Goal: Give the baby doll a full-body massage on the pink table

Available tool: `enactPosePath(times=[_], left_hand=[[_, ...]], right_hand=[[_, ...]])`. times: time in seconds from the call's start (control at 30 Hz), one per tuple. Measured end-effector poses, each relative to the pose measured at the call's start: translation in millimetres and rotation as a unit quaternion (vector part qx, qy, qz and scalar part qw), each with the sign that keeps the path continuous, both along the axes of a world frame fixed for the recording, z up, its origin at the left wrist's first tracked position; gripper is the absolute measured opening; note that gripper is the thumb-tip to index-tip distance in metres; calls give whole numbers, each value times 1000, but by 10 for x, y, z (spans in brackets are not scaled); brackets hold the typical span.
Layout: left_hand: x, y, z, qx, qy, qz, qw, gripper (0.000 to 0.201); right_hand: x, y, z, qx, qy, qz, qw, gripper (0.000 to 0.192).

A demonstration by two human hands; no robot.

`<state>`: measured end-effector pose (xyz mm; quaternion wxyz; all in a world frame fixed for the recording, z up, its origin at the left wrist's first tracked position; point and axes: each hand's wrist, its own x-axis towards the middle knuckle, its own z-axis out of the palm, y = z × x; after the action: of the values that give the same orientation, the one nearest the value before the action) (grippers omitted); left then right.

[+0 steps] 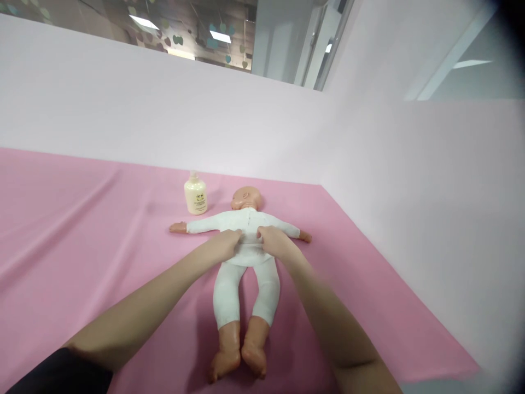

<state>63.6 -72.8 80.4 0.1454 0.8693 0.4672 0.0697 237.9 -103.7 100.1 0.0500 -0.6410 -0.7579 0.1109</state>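
Note:
A baby doll point(250, 219) with a white cloth body lies stretched out on the pink cover, arms spread and head turned toward the left. My left hand point(228, 244) is closed, its knuckles and thumb resting against the left side of the doll's torso. On the opposite side of the torso, my right hand point(274, 242) is curled shut in the same way, its thumb near the doll's middle. A gap of white cloth separates the two hands. I see nothing held in either one, though the undersides of the fingers are hidden.
A cream-coloured pump bottle point(196, 196) stands beyond the doll's left-side arm, near its head. The pink cover point(102, 230) has creases at the left. White walls point(164, 109) rise behind and along the right, with windows above.

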Motion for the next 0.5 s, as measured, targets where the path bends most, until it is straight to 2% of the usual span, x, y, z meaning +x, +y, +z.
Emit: enactPosePath(times=[0.13, 0.37, 0.5], left_hand=[[22, 37, 15, 3, 87, -1, 996, 36], [41, 137, -61, 3, 93, -10, 996, 36], [24, 171, -68, 52, 79, -25, 995, 22]], right_hand=[[17, 63, -67, 15, -17, -8, 1000, 38], [72, 190, -231, 33, -3, -5, 999, 30], [76, 213, -242, 54, -22, -6, 998, 26]])
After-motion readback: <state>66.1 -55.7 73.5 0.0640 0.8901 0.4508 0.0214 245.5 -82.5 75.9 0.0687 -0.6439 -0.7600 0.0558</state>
